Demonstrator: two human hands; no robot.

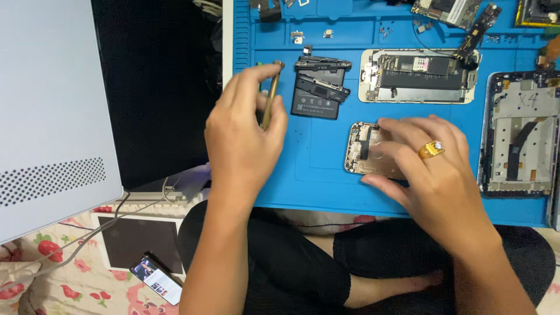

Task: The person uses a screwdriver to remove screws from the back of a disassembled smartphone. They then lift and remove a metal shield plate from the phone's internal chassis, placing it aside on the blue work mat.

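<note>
My left hand point(245, 125) is raised over the left edge of the blue work mat point(318, 175) and grips a slim brass-coloured tool point(270, 96) between thumb and fingers. My right hand point(423, 166), with a gold ring, lies flat on an opened gold phone frame point(359, 149) and holds it down on the mat. A black battery with black covers stacked on it point(318, 87) lies just right of the tool.
An opened phone with its circuit board point(420, 76) lies at the back of the mat. A larger dark frame point(519, 134) is at the right edge. Small screws and parts point(326, 34) sit in the mat's top trays. A tablet point(137, 242) and a lit phone point(157, 279) lie at lower left, beside a grey case point(52, 116).
</note>
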